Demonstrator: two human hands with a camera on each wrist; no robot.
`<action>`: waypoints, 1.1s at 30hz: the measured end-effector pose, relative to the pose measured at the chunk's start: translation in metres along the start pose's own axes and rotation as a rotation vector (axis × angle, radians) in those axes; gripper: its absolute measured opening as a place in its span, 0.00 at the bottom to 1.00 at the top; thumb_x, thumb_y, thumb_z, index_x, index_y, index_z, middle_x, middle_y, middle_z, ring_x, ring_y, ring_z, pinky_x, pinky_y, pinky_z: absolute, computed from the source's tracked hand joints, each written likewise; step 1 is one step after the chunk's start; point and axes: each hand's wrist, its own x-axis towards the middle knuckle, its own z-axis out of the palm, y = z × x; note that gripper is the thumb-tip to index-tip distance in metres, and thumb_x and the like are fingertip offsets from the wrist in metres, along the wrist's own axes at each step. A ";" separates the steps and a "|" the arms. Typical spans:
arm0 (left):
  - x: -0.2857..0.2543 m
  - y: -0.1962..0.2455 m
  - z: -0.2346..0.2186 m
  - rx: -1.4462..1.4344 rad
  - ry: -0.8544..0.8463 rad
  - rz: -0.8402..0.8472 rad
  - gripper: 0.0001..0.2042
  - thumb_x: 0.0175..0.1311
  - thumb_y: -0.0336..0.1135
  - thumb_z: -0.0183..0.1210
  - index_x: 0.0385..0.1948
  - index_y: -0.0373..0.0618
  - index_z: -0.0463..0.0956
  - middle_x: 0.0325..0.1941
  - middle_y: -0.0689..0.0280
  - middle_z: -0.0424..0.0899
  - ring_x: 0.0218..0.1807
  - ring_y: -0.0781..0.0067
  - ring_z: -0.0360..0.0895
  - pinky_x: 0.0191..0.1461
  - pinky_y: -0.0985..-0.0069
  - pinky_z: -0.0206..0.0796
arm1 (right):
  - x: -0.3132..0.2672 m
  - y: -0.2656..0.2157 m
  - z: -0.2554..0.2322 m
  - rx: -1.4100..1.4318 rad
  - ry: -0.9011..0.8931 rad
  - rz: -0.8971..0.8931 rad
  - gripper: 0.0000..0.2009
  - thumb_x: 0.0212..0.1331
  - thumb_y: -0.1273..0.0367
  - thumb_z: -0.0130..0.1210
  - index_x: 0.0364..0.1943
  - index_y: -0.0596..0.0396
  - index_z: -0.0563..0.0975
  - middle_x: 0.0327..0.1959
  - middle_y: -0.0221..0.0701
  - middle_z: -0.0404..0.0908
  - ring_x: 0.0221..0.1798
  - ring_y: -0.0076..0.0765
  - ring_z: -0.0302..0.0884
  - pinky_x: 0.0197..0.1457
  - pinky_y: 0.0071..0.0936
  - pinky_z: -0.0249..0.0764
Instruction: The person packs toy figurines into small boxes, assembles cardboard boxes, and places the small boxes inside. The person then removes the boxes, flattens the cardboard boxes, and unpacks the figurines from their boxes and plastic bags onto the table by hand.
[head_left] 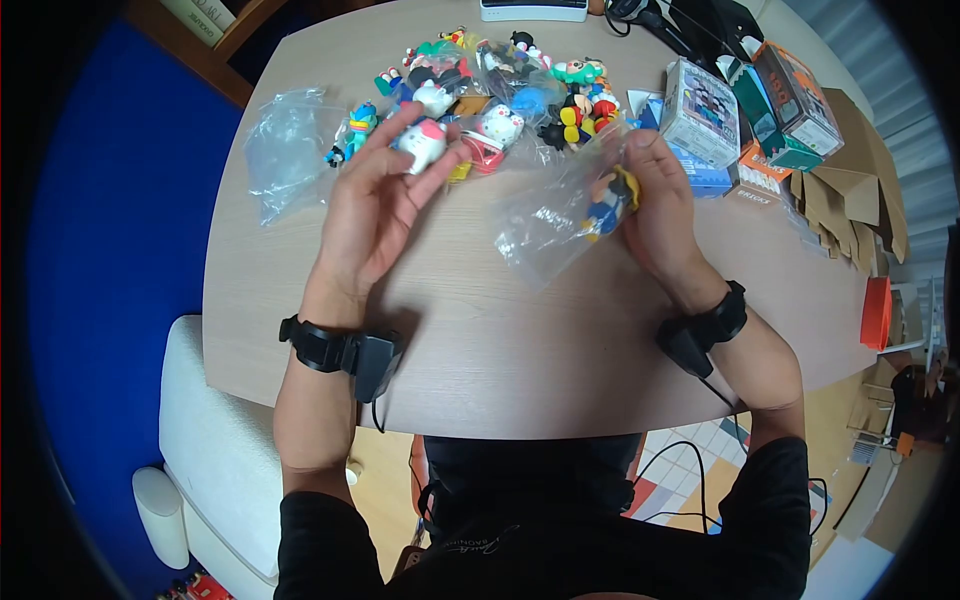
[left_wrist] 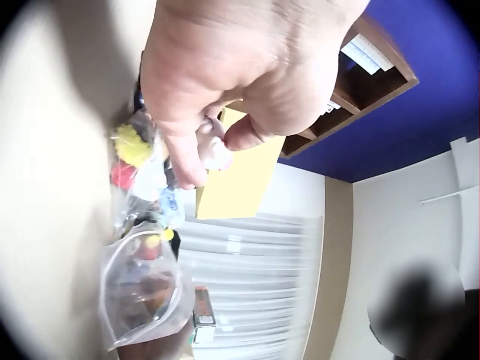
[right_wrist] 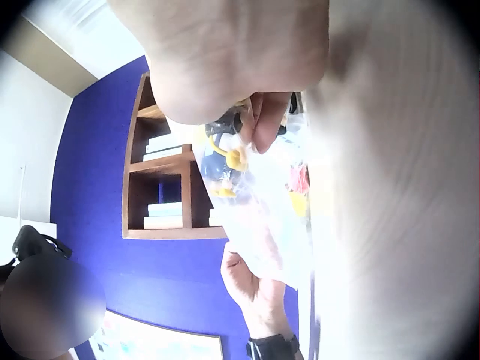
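My left hand (head_left: 375, 215) pinches a small white figurine (head_left: 422, 147) with a pink-red patch on top, held near the pile. In the left wrist view the figurine (left_wrist: 215, 154) shows pale between thumb and fingers. Fingers and thumb of my right hand (head_left: 665, 215) grip a clear plastic bag (head_left: 535, 225) by its upper part. Inside it is a toy figure (head_left: 608, 205) in blue and yellow, seen also in the right wrist view as a dark-blue figure (right_wrist: 217, 166) with yellow parts. The bag's lower end hangs toward the table's middle.
Several colourful figurines, many bagged, form a pile (head_left: 475, 85) beyond the hands. A crumpled bag (head_left: 287, 150) lies at left. Small boxes (head_left: 700, 110) and torn brown cardboard (head_left: 850, 190) sit at right. A white device (head_left: 533, 10) stands at the table's far edge.
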 end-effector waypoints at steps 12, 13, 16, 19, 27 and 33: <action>0.011 -0.001 -0.019 0.673 0.288 0.340 0.27 0.71 0.25 0.46 0.71 0.45 0.53 0.64 0.50 0.69 0.52 0.65 0.81 0.51 0.76 0.79 | 0.001 0.011 -0.010 -0.018 -0.046 0.083 0.10 0.72 0.64 0.45 0.40 0.54 0.75 0.37 0.24 0.75 0.42 0.18 0.69 0.49 0.18 0.66; 0.011 -0.002 -0.019 0.690 0.291 0.342 0.23 0.70 0.24 0.46 0.67 0.44 0.59 0.61 0.52 0.73 0.47 0.69 0.82 0.47 0.78 0.78 | 0.001 0.012 -0.011 -0.018 -0.042 0.084 0.10 0.72 0.64 0.45 0.40 0.54 0.75 0.37 0.24 0.75 0.42 0.18 0.69 0.49 0.18 0.66; 0.010 -0.010 -0.022 0.700 0.272 0.394 0.15 0.68 0.22 0.47 0.55 0.40 0.71 0.50 0.58 0.79 0.37 0.78 0.80 0.41 0.82 0.74 | 0.001 0.011 -0.010 -0.014 -0.022 0.074 0.10 0.72 0.65 0.45 0.41 0.55 0.75 0.36 0.25 0.75 0.41 0.19 0.71 0.47 0.18 0.67; 0.005 -0.012 -0.024 0.749 0.145 0.375 0.11 0.65 0.20 0.46 0.39 0.39 0.78 0.36 0.65 0.81 0.30 0.84 0.75 0.36 0.85 0.67 | 0.000 0.002 -0.005 0.036 -0.031 0.041 0.10 0.73 0.65 0.44 0.41 0.55 0.75 0.36 0.26 0.75 0.38 0.20 0.72 0.45 0.19 0.69; -0.002 -0.021 -0.018 0.908 -0.279 0.047 0.12 0.58 0.16 0.45 0.27 0.37 0.79 0.27 0.69 0.79 0.29 0.85 0.72 0.35 0.84 0.64 | 0.002 0.000 -0.007 0.059 0.039 -0.084 0.11 0.73 0.65 0.43 0.42 0.57 0.74 0.35 0.28 0.77 0.38 0.21 0.74 0.46 0.20 0.70; -0.014 -0.031 -0.006 0.829 -0.363 -0.035 0.10 0.58 0.15 0.48 0.34 0.37 0.79 0.30 0.69 0.80 0.33 0.85 0.73 0.39 0.84 0.66 | 0.001 -0.007 -0.005 -0.034 0.033 -0.126 0.10 0.73 0.65 0.45 0.41 0.57 0.74 0.36 0.26 0.78 0.40 0.18 0.73 0.47 0.18 0.69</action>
